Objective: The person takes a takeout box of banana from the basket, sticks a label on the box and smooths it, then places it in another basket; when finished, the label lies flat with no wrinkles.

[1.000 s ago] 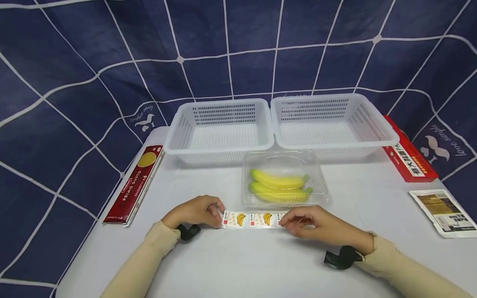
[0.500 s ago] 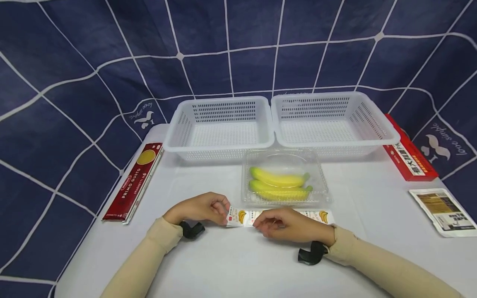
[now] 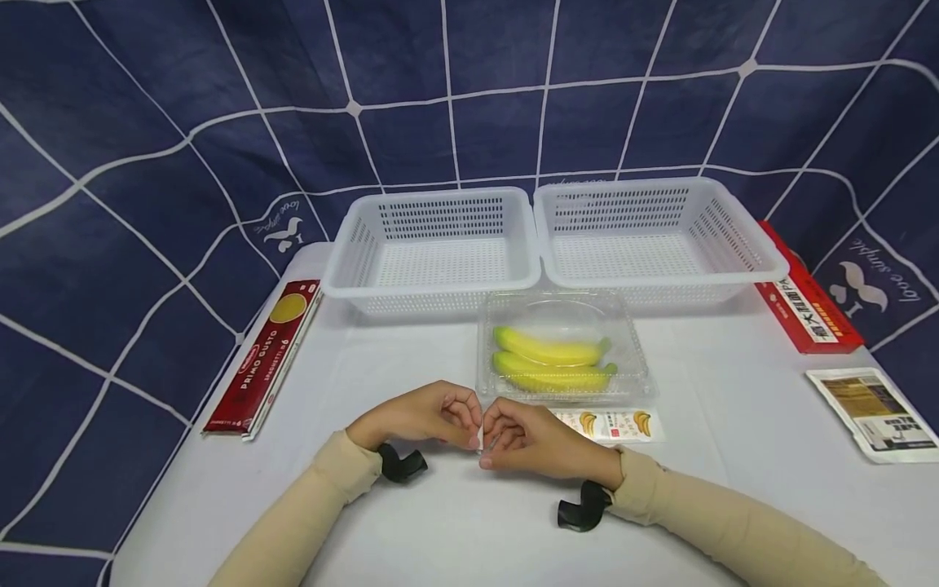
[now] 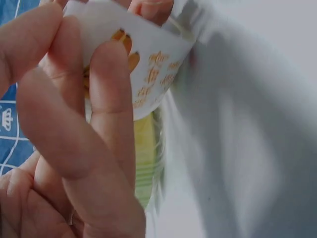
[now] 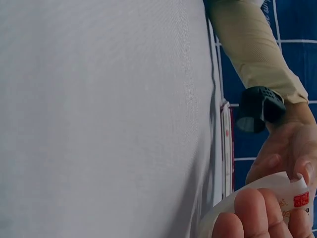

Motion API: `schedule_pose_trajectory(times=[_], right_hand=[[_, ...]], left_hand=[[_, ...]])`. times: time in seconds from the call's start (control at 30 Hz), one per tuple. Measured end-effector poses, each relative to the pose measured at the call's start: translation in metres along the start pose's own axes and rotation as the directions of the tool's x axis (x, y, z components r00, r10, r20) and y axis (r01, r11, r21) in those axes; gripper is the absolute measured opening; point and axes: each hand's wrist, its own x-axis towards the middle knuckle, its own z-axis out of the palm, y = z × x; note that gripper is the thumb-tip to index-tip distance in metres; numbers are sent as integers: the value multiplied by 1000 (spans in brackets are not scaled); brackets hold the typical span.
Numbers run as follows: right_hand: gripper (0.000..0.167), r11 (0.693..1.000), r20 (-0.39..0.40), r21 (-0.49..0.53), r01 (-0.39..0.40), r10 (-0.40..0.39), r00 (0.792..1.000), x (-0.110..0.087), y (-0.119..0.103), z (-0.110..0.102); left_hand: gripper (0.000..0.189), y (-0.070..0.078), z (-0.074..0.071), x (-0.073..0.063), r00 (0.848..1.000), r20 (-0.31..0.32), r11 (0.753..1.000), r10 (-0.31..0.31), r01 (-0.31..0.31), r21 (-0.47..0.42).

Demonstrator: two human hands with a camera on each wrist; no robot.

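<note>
A white strip of banana labels (image 3: 609,425) lies in front of a clear plastic clamshell box (image 3: 561,312), its left end raised between my hands. My left hand (image 3: 429,414) pinches that end. Right beside it, my right hand (image 3: 546,438) has its fingers curled on the strip and hides part of it. In the left wrist view the label strip (image 4: 163,64) bends behind the fingers, printed with bananas and orange characters. The right wrist view shows the label strip (image 5: 285,193) reaching the left hand (image 5: 282,148). Two yellow-green bananas (image 3: 550,350) sit inside the box.
Two white plastic baskets, left (image 3: 440,289) and right (image 3: 660,279), stand side by side at the back. A red spaghetti packet (image 3: 267,355) lies at the left edge. On the right are a red box (image 3: 810,302) and a flat pouch (image 3: 873,412).
My right hand has slid left along the label strip to meet the left hand. The left hand has shifted slightly right with the strip's end, which now lifts off the table.
</note>
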Motion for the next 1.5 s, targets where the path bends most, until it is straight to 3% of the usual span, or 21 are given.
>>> schedule_pose_trajectory(times=[0.23, 0.57, 0.8, 1.03, 1.23, 1.4, 1.5], right_hand=[[23, 994, -55, -103, 32, -37, 998, 2, -2, 3], [9, 999, -21, -49, 21, -22, 1000, -6, 0, -5], [11, 999, -41, -29, 13, -14, 999, -25, 3, -19], [7, 1000, -59, 25, 4, -2, 998, -42, 3, -35], [5, 998, -61, 60, 16, -12, 998, -52, 1, -44], [5, 993, -57, 108, 40, -34, 998, -56, -2, -49], [10, 994, -70, 81, 72, -67, 995, -58, -6, -51]], left_hand=[[12, -4, 7, 0, 1000, 2, 999, 5, -5, -36], [15, -5, 1, -8, 1000, -3, 999, -31, 31, -27], [15, -9, -8, -21, 994, -71, 995, -81, 85, 58], [20, -14, -11, -30, 975, -165, 969, -148, 176, 171], [28, -15, -11, -33, 960, -197, 948, -198, 239, 210], [38, -11, -15, -34, 958, -211, 942, -193, 241, 234], [42, -9, -20, -33, 959, -225, 952, -171, 220, 215]])
